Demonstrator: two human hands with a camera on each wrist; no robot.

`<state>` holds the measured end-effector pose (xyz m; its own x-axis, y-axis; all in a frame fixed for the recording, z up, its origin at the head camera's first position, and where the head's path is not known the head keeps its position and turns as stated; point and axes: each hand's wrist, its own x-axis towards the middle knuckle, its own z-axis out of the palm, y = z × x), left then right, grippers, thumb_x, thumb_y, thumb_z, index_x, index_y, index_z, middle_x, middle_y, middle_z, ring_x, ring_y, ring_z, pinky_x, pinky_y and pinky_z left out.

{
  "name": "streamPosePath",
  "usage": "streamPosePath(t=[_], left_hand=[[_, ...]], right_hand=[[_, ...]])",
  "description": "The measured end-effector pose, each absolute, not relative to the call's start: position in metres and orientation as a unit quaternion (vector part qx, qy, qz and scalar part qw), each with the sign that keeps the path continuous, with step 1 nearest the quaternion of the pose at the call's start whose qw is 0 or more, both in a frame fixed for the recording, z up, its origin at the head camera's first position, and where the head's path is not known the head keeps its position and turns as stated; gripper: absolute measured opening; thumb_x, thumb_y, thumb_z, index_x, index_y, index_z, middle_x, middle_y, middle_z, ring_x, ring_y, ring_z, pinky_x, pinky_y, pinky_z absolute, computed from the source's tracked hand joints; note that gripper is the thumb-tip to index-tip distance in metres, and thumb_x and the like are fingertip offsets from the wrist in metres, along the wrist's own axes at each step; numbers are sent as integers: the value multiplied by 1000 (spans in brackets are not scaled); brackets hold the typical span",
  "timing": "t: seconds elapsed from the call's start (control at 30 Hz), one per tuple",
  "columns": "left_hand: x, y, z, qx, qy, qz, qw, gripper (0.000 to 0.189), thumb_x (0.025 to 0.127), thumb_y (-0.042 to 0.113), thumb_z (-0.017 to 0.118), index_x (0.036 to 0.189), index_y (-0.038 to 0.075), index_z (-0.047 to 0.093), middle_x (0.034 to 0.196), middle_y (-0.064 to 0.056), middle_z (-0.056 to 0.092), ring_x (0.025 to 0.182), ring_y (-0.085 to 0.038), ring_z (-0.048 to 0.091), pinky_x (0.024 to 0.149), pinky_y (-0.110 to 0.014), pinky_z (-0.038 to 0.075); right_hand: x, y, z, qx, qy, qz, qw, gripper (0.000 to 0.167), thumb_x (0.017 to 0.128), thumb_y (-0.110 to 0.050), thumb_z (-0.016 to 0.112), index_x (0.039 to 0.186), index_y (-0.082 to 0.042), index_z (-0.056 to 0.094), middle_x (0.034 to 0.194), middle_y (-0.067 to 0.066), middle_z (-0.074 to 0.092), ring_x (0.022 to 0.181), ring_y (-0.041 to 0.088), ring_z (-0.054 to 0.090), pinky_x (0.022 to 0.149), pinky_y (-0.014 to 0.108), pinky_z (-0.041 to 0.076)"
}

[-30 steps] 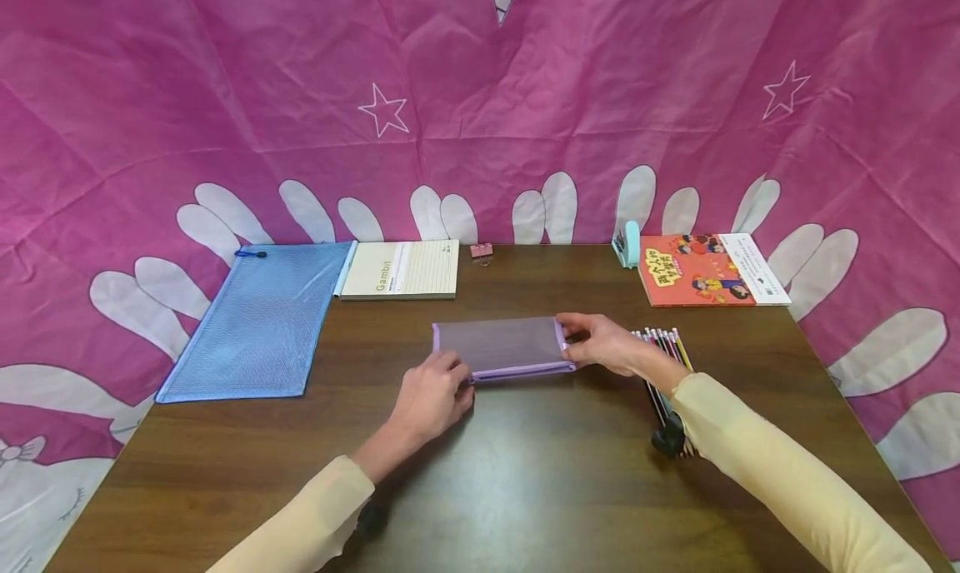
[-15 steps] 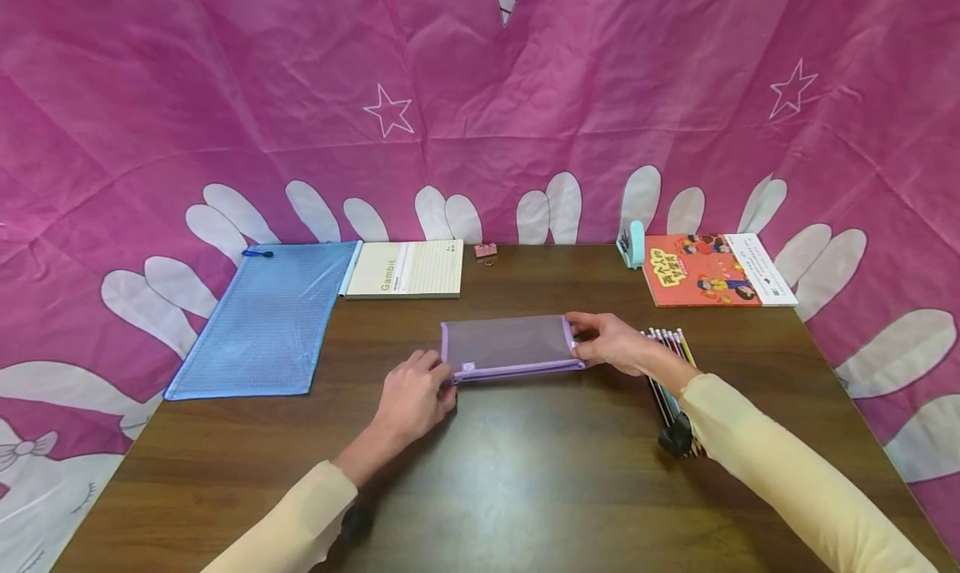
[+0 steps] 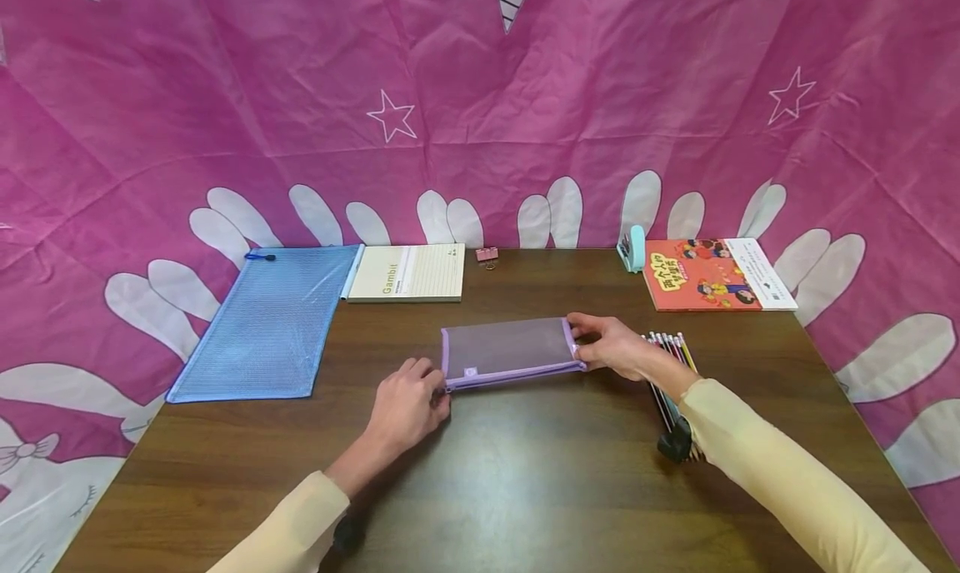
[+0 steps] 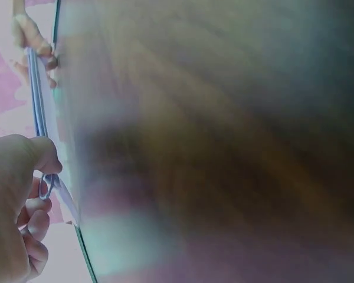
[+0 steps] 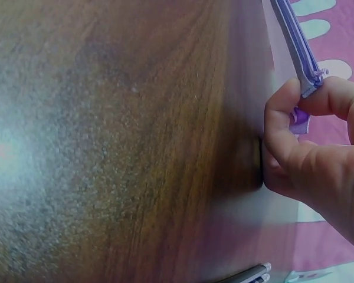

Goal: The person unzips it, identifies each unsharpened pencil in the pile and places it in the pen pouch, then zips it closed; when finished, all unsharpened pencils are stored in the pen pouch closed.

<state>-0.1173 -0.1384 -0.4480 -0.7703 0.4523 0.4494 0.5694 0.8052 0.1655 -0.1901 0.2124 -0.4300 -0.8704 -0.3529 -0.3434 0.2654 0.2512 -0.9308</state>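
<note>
A purple-edged mesh zipper pouch (image 3: 510, 348) lies in the middle of the table, its zipper edge toward me and a small pale label near the left end. My left hand (image 3: 408, 400) pinches the pouch's near left corner between thumb and fingers. In the left wrist view the zipper pull's loop (image 4: 46, 186) shows just under the left thumb (image 4: 46, 156). At the other end, my right hand (image 3: 611, 346) grips the near right corner. The right wrist view shows thumb and forefinger around that corner, with a purple tab (image 5: 299, 121) poking out below.
A bundle of pencils (image 3: 667, 390) lies under the right forearm. Along the back are a blue mesh folder (image 3: 270, 323), a notepad (image 3: 408, 273), a pink binder clip (image 3: 487, 255), a teal stapler-like object (image 3: 636, 248) and an orange book (image 3: 697, 273). A pink curtain (image 3: 480, 98) hangs behind the table.
My left hand has slid left along the zipper edge to the pouch's corner, uncovering the pale label. The right hand keeps its hold on the right end.
</note>
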Motion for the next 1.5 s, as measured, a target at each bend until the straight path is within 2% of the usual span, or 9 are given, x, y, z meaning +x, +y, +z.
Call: streamPosePath(t=[0.33, 0.47, 0.6, 0.8, 0.87, 1.0, 1.17, 1.37, 1.5], left_hand=[[-114, -141, -453, -260, -934, -152, 192, 19, 70, 14, 83, 77, 11, 66, 81, -1, 57, 74, -20, 53, 54, -37, 50], [-110, -136, -453, -246, -947, -140, 152, 19, 74, 17, 82, 84, 10, 67, 85, -3, 58, 78, -22, 57, 57, -41, 53], [-106, -131, -451, -227, -960, -134, 98, 30, 76, 21, 82, 96, 7, 67, 91, -6, 57, 80, -24, 58, 60, -44, 54], [-119, -115, -440, -287, -942, -168, 42, 61, 73, 24, 83, 128, 7, 60, 112, -13, 56, 98, -32, 54, 76, -48, 51], [-129, -106, -434, -326, -926, -189, 18, 64, 76, 23, 82, 135, 9, 58, 121, -15, 55, 107, -37, 51, 84, -52, 48], [-150, -87, -425, -396, -895, -202, -35, 65, 82, 19, 81, 141, 9, 55, 131, -17, 52, 118, -40, 48, 96, -58, 42], [-166, -73, -418, -425, -879, -198, -84, 64, 83, 12, 80, 142, 11, 56, 135, -18, 51, 124, -38, 47, 105, -52, 38], [-171, -67, -416, -433, -867, -219, -117, 63, 82, 1, 74, 142, 11, 57, 130, -18, 52, 119, -33, 50, 102, -45, 42], [-171, -66, -415, -434, -859, -233, -137, 65, 83, -5, 66, 145, 10, 54, 124, -18, 51, 102, -25, 53, 89, -35, 48]], right_hand=[[-188, 218, -428, -6, 758, -603, 250, 72, 89, 13, 57, 154, 1, 30, 135, 27, 37, 102, 34, 52, 76, 35, 54], [-190, 217, -428, -11, 765, -594, 249, 70, 87, 12, 57, 152, 5, 32, 133, 28, 39, 102, 34, 51, 75, 34, 54], [-191, 216, -430, -19, 781, -570, 253, 67, 84, 10, 58, 148, 9, 36, 130, 27, 42, 100, 33, 52, 73, 35, 54], [-198, 216, -429, -33, 799, -547, 249, 63, 83, 9, 58, 144, 12, 41, 126, 26, 47, 93, 29, 53, 68, 33, 51], [-201, 216, -427, -40, 800, -546, 246, 62, 83, 10, 57, 143, 12, 41, 125, 27, 47, 91, 28, 52, 65, 33, 50], [-208, 213, -421, -49, 801, -541, 253, 62, 84, 11, 56, 144, 12, 40, 126, 28, 48, 90, 26, 52, 64, 31, 50], [-218, 210, -417, -75, 805, -524, 267, 62, 84, 9, 57, 144, 10, 40, 127, 27, 48, 91, 27, 53, 66, 32, 51], [-223, 210, -417, -87, 811, -510, 273, 59, 85, 9, 55, 143, 10, 42, 125, 26, 48, 90, 25, 53, 66, 32, 50], [-224, 212, -414, -98, 816, -501, 270, 55, 89, 7, 54, 143, 11, 41, 128, 28, 48, 91, 26, 55, 68, 33, 52]])
